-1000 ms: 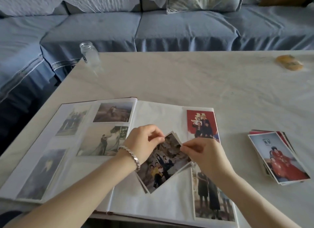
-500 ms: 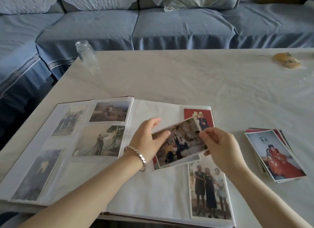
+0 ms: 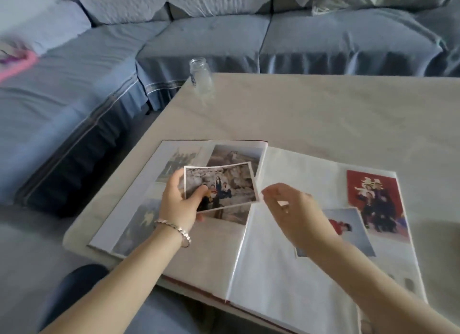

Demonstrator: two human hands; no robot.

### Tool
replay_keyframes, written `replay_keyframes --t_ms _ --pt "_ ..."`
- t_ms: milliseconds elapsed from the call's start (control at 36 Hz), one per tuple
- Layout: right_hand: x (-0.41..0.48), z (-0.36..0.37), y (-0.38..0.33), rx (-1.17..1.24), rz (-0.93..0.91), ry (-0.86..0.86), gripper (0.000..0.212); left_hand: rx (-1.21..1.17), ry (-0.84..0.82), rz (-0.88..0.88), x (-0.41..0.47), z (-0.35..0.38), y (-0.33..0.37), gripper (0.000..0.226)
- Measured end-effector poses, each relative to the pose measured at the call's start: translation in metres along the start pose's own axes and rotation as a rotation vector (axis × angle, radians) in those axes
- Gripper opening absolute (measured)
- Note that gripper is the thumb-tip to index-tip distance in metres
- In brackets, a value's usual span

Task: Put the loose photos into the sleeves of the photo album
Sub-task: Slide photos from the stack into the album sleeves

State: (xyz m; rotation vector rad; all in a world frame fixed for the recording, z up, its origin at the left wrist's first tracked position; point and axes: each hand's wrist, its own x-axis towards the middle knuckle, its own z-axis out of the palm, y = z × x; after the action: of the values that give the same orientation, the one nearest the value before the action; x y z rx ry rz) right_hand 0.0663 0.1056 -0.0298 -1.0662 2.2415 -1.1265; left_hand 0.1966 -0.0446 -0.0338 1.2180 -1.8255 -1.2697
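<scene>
Nearest me, the album [image 3: 281,279] lies open on the tabletop [image 3: 323,114]. The bare stretch of its right page looks to me like the place to aim for. My left hand [image 3: 178,205] has the loose photo [image 3: 224,184] pinched by its left edge, thumb on the print and fingers [image 3: 176,178] curled behind. The photo is held above the left page, bowed a little, not in any sleeve. My right hand [image 3: 296,214] is released and gripping nothing, fingertips just beside the photo's right corner.

To do this well, I reckon the right hand lifts the plastic lip of an empty sleeve while the left feeds one corner in first, flat and unforced, or the print may crease. Which sleeve mouth is free I cannot tell from here. Beyond the hands, a red photo [image 3: 375,201] sits filed on the right page. Farther off there's a glass jar [image 3: 201,78] at the tabletop's corner, then the sofa [image 3: 323,42].
</scene>
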Motion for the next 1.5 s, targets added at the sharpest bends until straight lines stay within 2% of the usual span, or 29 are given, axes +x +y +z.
replay_keyframes --t_ms 111,167,250,333,444,472,583,667,917,1056,1139,1194,1306,1389,1500 --pt "0.009 0.03 -0.016 -0.278 -0.281 -0.166 0.038 0.098 0.124 0.057 0.012 -0.048 -0.03 0.054" --pt "0.015 0.045 -0.021 -0.375 -0.343 -0.23 0.047 0.134 0.164 0.046 0.016 -0.069 -0.039 0.058" --pt "0.024 0.061 -0.02 -0.518 -0.332 -0.29 0.054 0.153 0.243 0.032 0.021 -0.094 -0.056 0.057" --pt "0.027 0.069 -0.015 -0.557 -0.337 -0.272 0.055 0.137 0.295 0.053 0.023 -0.107 -0.068 0.057" --pt "0.027 0.072 -0.012 -0.538 -0.325 -0.259 0.087 0.039 0.286 0.088 0.019 -0.107 -0.077 0.06" --pt "0.027 0.073 -0.011 -0.537 -0.324 -0.258 0.09 0.016 0.28 0.099 0.019 -0.107 -0.082 0.061" --pt "0.027 0.073 -0.012 -0.534 -0.325 -0.255 0.091 0.004 0.324 0.153 0.016 -0.11 -0.095 0.07" --pt "0.026 0.075 -0.011 -0.528 -0.317 -0.257 0.091 0.014 0.322 0.219 0.012 -0.106 -0.091 0.06" --pt "0.025 0.077 -0.009 -0.48 -0.329 -0.219 0.088 -0.145 0.116 0.201 0.002 -0.114 -0.093 0.06" --pt "0.025 0.076 -0.01 -0.477 -0.347 -0.201 0.068 -0.094 0.111 0.206 0.003 -0.129 -0.098 0.058" --pt "0.025 0.077 -0.008 -0.461 -0.355 -0.2 0.061 -0.054 0.026 0.18 0.003 -0.142 -0.104 0.069" --pt "0.025 0.078 -0.007 -0.458 -0.364 -0.19 0.064 -0.008 -0.04 0.154 0.004 -0.149 -0.105 0.076" --pt "0.026 0.079 -0.005 -0.451 -0.366 -0.193 0.059 0.084 -0.184 0.094 0.007 -0.159 -0.101 0.078" --pt "0.026 0.08 -0.004 -0.45 -0.388 -0.177 0.06 0.151 -0.291 0.026 0.014 -0.163 -0.096 0.07" --pt "0.026 0.079 -0.004 -0.452 -0.408 -0.18 0.049 0.25 -0.388 -0.057 0.022 -0.165 -0.087 0.059"
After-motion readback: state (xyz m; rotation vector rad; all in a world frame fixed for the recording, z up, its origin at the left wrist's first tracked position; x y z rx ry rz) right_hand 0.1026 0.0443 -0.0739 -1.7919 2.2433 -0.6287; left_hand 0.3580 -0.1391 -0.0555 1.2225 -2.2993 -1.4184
